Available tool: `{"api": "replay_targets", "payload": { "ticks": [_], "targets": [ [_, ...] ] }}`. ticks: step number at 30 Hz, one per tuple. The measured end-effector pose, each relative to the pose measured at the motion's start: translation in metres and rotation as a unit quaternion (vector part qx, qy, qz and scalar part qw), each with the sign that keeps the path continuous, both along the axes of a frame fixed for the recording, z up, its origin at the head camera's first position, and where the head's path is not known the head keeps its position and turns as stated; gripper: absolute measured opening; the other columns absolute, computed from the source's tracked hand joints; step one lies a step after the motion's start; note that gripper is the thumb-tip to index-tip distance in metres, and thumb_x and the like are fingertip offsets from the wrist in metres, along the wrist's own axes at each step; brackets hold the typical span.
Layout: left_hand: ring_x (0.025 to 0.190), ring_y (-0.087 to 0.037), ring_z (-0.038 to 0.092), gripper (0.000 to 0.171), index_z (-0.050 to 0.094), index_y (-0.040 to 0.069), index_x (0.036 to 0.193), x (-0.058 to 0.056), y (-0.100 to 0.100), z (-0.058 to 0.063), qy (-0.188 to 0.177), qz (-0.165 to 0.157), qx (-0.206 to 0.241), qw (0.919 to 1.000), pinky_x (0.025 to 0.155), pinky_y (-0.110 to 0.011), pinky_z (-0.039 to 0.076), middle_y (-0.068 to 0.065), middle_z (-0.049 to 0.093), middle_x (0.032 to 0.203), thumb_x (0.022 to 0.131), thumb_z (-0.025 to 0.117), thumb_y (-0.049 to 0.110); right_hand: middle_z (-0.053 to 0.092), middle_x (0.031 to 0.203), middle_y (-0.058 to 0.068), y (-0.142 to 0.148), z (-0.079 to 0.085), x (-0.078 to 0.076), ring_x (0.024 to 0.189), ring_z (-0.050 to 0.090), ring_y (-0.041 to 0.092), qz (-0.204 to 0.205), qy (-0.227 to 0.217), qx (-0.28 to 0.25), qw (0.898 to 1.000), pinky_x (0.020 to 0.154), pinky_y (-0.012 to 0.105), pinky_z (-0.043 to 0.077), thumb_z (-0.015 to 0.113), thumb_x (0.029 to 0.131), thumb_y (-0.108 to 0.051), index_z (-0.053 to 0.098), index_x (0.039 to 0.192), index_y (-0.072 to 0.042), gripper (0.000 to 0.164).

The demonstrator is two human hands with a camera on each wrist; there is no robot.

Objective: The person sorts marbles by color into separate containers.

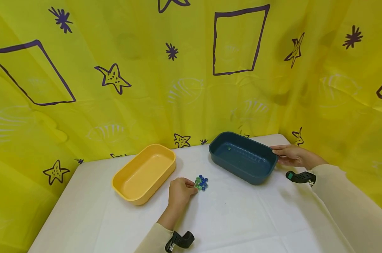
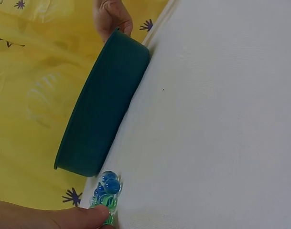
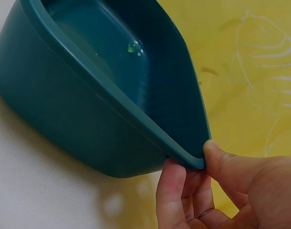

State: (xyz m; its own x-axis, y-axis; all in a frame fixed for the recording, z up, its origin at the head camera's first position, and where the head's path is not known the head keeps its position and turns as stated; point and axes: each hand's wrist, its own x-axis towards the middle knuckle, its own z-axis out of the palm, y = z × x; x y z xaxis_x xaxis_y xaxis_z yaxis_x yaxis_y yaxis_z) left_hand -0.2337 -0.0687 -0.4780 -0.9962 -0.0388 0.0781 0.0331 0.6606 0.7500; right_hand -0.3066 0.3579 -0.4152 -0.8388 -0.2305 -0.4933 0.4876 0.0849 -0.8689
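A small cluster of blue and green glass marbles [image 1: 202, 182] lies on the white cloth between two bins. My left hand [image 1: 180, 191] is at the cluster's left edge, thumb and fingertips pinching at a green marble [image 2: 107, 201]; the thumb covers part of it in the left wrist view. With my right hand [image 1: 290, 155] I grip the right end of a dark teal bin [image 1: 238, 172], thumb on the rim and fingers curled beneath it. Inside this bin lies one green marble [image 3: 132, 48], near its far left end in the head view.
A yellow bin [image 1: 137, 199] stands on the table to the left of my left hand. Behind the table [image 1: 228, 218] hangs a yellow curtain [image 1: 140, 105] with purple stars and squares, close to the back edge. The teal bin stands near that edge.
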Motion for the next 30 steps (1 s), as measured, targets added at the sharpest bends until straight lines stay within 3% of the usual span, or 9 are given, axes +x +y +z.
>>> {"api": "replay_targets", "payload": {
  "ticks": [12,24,30],
  "targets": [
    [0.063,-0.008,0.065,0.014,0.076,0.008,0.075,0.0034,0.0007,-0.0012,0.027,0.004,-0.005,0.9996,0.06,-0.025,0.053,0.002,0.071,0.067,0.067,0.088,0.007,0.069,0.088,-0.003,0.0,-0.0002,0.0005,0.073,0.063,0.01,-0.004,-0.004,-0.005,1.0,0.072,0.017,0.057,0.051,0.102,-0.009,0.074,0.086,-0.029,0.034],
    [0.064,-0.009,0.068,0.014,0.077,0.007,0.079,0.0026,-0.0034,-0.0052,0.012,0.004,0.041,0.9991,0.062,-0.025,0.056,0.0,0.073,0.069,0.069,0.087,0.007,0.07,0.088,-0.002,-0.0005,-0.0004,0.0003,0.072,0.065,0.01,-0.012,-0.009,-0.01,1.0,0.071,0.017,0.057,0.05,0.102,-0.008,0.074,0.084,-0.029,0.036],
    [0.065,-0.009,0.069,0.015,0.077,0.007,0.08,-0.0009,-0.0079,-0.0094,-0.015,0.006,0.077,0.9969,0.061,-0.024,0.056,-0.002,0.074,0.071,0.07,0.087,0.01,0.07,0.088,-0.001,-0.0013,-0.0018,-0.0003,0.072,0.065,0.01,-0.014,-0.011,-0.009,1.0,0.07,0.017,0.057,0.049,0.102,-0.007,0.074,0.085,-0.028,0.037]
  ]
}}
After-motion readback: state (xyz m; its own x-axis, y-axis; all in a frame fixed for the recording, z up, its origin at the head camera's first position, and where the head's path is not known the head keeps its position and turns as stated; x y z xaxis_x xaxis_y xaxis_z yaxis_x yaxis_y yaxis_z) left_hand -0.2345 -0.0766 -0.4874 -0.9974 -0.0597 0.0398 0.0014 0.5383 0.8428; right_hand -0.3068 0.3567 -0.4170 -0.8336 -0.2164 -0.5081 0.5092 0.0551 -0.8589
